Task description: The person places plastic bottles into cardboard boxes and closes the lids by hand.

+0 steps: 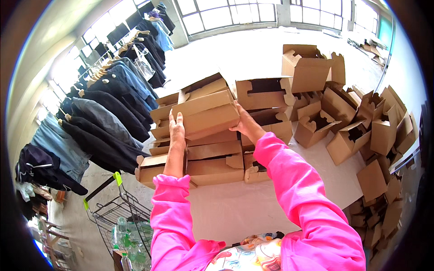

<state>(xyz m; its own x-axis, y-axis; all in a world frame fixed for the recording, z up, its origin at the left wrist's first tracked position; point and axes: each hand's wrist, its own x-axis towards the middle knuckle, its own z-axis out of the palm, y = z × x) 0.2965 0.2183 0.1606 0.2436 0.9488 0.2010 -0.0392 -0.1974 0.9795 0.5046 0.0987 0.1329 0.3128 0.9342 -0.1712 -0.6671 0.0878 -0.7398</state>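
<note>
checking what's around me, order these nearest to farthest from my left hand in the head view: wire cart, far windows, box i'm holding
From the left hand:
1. Held box: against the hand, reaching to its right.
2. Wire cart: lower left, on the floor.
3. Far windows: top of the view, across the room.

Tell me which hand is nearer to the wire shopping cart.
Left. The left hand is at the left end of the held box, above and right of the wire shopping cart; the right hand is at its right end, farther away.
</note>
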